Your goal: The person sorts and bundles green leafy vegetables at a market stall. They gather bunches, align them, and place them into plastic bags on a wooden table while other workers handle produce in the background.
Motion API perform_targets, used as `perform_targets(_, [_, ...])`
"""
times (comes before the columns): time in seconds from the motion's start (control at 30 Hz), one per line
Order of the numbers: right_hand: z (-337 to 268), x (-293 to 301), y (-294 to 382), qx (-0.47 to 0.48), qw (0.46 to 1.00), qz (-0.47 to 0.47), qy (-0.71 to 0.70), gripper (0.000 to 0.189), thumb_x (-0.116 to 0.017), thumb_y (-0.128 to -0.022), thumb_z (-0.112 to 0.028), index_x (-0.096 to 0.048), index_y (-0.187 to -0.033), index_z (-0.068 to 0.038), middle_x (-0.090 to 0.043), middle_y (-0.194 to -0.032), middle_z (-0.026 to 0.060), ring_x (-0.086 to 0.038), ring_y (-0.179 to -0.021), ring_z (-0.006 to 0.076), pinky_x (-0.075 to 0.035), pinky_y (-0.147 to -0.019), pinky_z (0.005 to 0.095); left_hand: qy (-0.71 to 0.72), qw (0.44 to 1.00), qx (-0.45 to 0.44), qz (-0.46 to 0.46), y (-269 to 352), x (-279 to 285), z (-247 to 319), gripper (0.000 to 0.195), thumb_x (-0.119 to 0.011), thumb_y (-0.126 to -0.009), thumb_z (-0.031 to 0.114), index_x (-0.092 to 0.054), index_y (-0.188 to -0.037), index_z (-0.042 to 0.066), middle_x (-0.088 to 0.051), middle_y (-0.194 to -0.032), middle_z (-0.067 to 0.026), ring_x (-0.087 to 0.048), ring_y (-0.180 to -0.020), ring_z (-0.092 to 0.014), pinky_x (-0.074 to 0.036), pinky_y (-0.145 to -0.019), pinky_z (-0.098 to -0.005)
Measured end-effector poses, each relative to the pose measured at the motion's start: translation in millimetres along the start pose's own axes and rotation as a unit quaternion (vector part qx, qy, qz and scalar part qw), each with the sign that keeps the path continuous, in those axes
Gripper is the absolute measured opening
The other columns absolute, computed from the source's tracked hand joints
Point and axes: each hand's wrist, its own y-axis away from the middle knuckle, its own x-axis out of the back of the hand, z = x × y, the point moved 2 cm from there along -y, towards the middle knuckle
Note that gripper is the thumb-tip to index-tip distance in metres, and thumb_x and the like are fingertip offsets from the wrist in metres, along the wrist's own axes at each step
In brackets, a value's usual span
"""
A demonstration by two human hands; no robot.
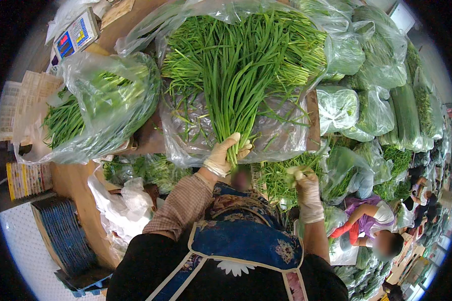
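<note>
My left hand (226,152), in a pale glove, grips the stem ends of a bunch of long flat green leaves, which look like garlic chives (233,82). The leaves fan out away from me over a larger heap of the same greens (305,49) on a clear plastic sheet (286,139). My right hand (305,180), also gloved, is off to the right, past the near edge of the work surface. Its fingers are curled around a small pale green bit, blurred, perhaps stem trimmings. Loose leaves lie scattered on the plastic between heap and edge.
A plastic bag of greens (109,101) lies to the left, with a digital scale (77,34) behind it. Wrapped bundles (339,109) are stacked at right. Below the surface are more loose greens (286,180) and a white bag (124,207). A co-worker (365,218) is at the lower right.
</note>
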Motion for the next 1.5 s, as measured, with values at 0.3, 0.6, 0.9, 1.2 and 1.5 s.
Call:
perform_targets(0.3, [-19.6, -86.4, -69.9, 0.044, 0.955, -0.011, 0.294, 0.049, -0.06, -0.086, -0.035, -0.051, -0.124, -0.005, -0.063, -0.102, 0.0218, -0.063, -0.089, 0.0285, -0.048, -0.08, 0.0376, -0.002, 0.999, 0.042, -0.004, 11.2, -20.9, 6.5, 0.033, -0.058, -0.089, 0.02, -0.054, -0.115, -0.001, -0.064, -0.101, -0.0148, -0.066, -0.083, -0.024, -0.056, -0.054, -0.0245])
perform_targets(0.6, [19.4, -47.3, -48.5, 0.148, 0.835, -0.004, 0.53, 0.021, -0.058, -0.085, -0.025, -0.061, -0.09, -0.006, -0.06, -0.08, 0.0169, -0.06, -0.073, 0.0352, -0.047, -0.066, 0.0421, 0.035, 0.998, 0.044, 0.009, 2.7, -1.9, 12.1, 0.03, -0.06, -0.088, 0.015, -0.054, -0.113, 0.0, -0.063, -0.101, -0.0134, -0.065, -0.076, -0.021, -0.055, -0.052, -0.0228])
perform_targets(0.9, [24.3, -104.1, -50.1, 0.212, 0.805, -0.044, 0.553, 0.021, -0.054, -0.088, -0.025, -0.058, -0.085, -0.005, -0.06, -0.069, 0.017, -0.061, -0.065, 0.0349, -0.048, -0.059, 0.0434, -0.02, 0.993, 0.084, -0.081, 11.3, -36.7, -14.4, 0.047, -0.053, -0.092, 0.034, -0.049, -0.124, 0.0, -0.06, -0.116, -0.0162, -0.06, -0.1, -0.027, -0.05, -0.085, -0.0434])
perform_targets(1.2, [61.1, -23.3, -10.4, 0.04, 0.753, -0.117, 0.646, 0.034, -0.053, -0.088, -0.038, -0.06, -0.1, -0.007, -0.065, -0.088, 0.0186, -0.063, -0.08, 0.0352, -0.051, -0.07, 0.0439, 0.037, 0.995, 0.044, -0.079, 23.6, -29.8, 17.6, 0.041, -0.058, -0.09, 0.018, -0.048, -0.126, 0.0, -0.064, -0.093, -0.0084, -0.062, -0.072, -0.014, -0.058, -0.073, -0.0356])
perform_targets(1.5, [24.8, -81.0, -57.3, 0.129, 0.909, -0.071, 0.389, 0.033, -0.053, -0.088, -0.037, -0.059, -0.1, -0.007, -0.062, -0.083, 0.0194, -0.06, -0.08, 0.0382, -0.047, -0.071, 0.0428, 0.006, 0.996, 0.079, -0.045, 19.4, -21.7, 10.9, 0.045, -0.057, -0.09, 0.02, -0.044, -0.128, -0.001, -0.062, -0.096, -0.0109, -0.06, -0.069, -0.015, -0.057, -0.067, -0.0328])
